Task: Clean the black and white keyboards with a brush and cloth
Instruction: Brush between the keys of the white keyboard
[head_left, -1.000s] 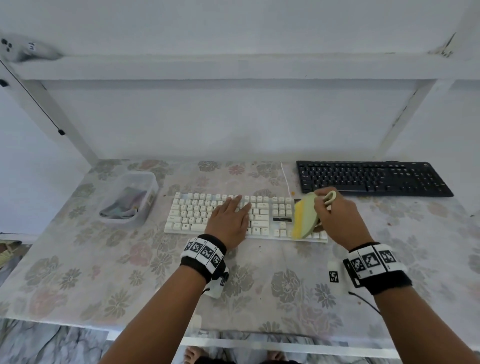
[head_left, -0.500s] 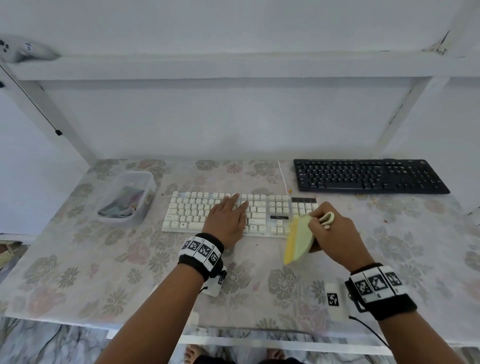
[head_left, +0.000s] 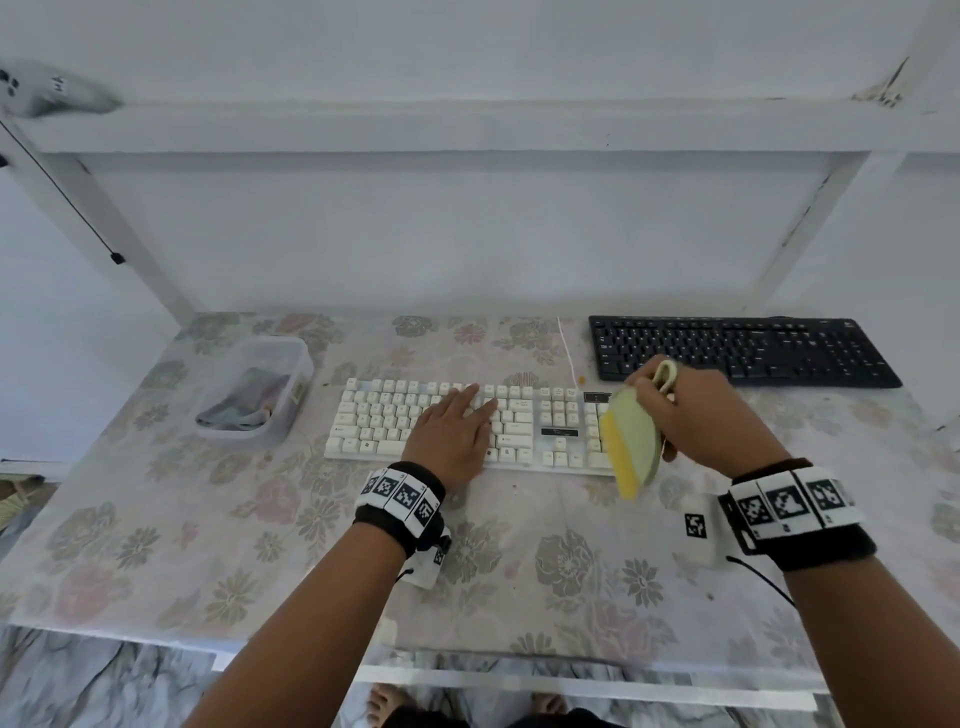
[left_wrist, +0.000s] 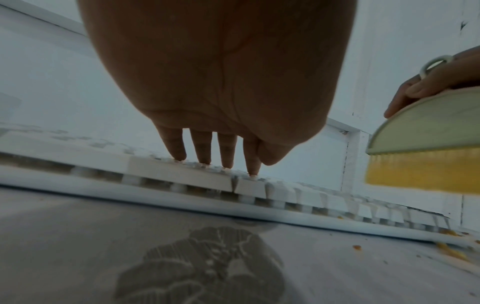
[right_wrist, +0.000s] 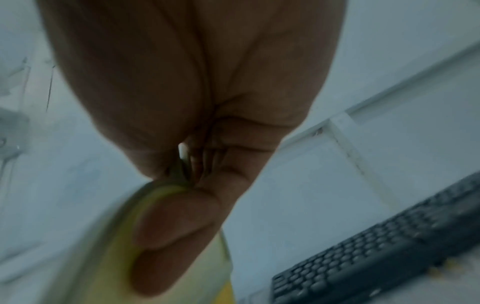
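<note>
- Counter (head_left: 156, 545), covered in pale floral-print cloth.
- White full-size keyboard (head_left: 395, 415), centre, with orange crumbs (left_wrist: 451, 252) just beside its right end.
- Black flat keyboard (head_left: 743, 348), back right.
- Clear plastic tub (head_left: 291, 364), left, holding folded cloth.

Soft, even, cool daylight, faint shadows only, no glare, head view sharp with white shelf beams (head_left: 467, 124) bowed by wide-angle distortion, right wrist view motion-blurred throughout, left wrist view dim, palm underexposed, foreground soft.

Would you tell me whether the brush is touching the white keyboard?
No: the left wrist view shows the brush raised clear above the keyboard.
</note>
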